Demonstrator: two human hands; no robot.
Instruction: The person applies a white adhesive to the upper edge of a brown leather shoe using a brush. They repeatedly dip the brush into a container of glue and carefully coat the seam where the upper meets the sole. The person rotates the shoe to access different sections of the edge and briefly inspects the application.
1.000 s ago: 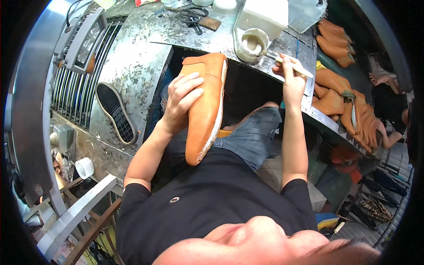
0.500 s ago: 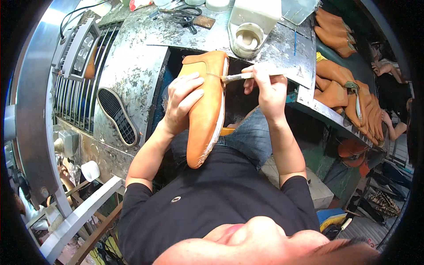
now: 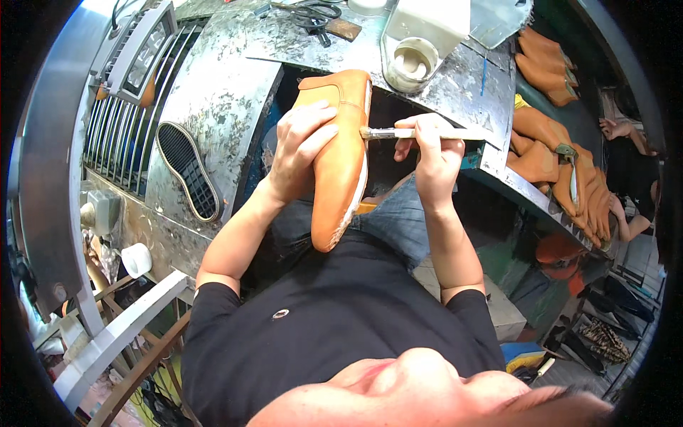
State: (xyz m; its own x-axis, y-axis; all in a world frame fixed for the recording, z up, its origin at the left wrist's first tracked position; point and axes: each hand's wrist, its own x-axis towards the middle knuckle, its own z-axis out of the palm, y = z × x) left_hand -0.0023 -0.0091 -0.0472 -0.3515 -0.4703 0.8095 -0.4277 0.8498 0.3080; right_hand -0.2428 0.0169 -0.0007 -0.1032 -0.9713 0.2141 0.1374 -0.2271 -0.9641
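Observation:
My left hand (image 3: 302,149) is closed round a tan shoe upper (image 3: 340,171), gripping it from its left side, toe pointing at my body. A whitish strip runs along the upper's right edge, rough near the toe. In my right hand (image 3: 435,153) is a brush (image 3: 388,133) with a pale handle, held level between thumb and fingers. Its bristle tip touches the upper's right edge about midway along. A dark shoe sole (image 3: 188,171) with a light rim lies on the bench to the left, ridged face up.
Beyond my right hand, a round cup (image 3: 411,64) stands against a whitish plastic container (image 3: 430,21). Scissors (image 3: 313,13) lie at the back of the worn metal bench (image 3: 220,50). Several tan uppers (image 3: 544,132) are heaped at the right, near another person's arm (image 3: 625,217). A lamp (image 3: 139,53) stands at the left.
The brush tip has moved along the upper's right edge, toward the toe. The upper has shifted slightly away from my body. The whole view has also shifted a little.

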